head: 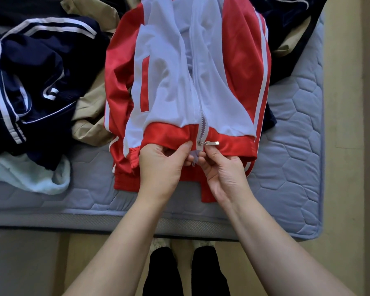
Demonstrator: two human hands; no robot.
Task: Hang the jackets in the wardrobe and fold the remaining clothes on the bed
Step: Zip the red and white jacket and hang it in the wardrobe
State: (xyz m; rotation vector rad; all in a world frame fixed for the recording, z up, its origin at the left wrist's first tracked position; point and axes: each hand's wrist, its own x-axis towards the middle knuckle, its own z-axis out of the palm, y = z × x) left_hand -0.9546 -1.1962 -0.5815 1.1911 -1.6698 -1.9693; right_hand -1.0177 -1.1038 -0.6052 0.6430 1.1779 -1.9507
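Red and white jacket [165,82] lies front-up on the bed [291,159], hem toward the person, collar end running away from both hands and out of the top of frame. Both hands meet at the bottom of the hem, at the zip's lower end.

Left hand [161,167]: fingers curled, thumb and fingertips pinching the red hem band and the zip tape on its own side. Right hand [224,171]: fingers curled, pinching the other zip end, knuckles almost touching the left hand's. Metal zipper pull [212,143] sits just above the right hand's fingertips, lying flat and pointing away from the left hand. Cannot tell whether the two zip ends are engaged under the fingers.

A red sleeve with white stripes lies folded along the jacket just outside the left hand; its cuff is beside that wrist.

Further out past the left hand: a beige garment [92,122] partly under the jacket, then a heap of navy clothes [36,67] with white stripes, and a pale mint garment [36,178] nearer the mattress edge. More dark clothing is beyond the right hand, at the far corner. Below the forearms, black trouser legs [162,272] stand on the floor.
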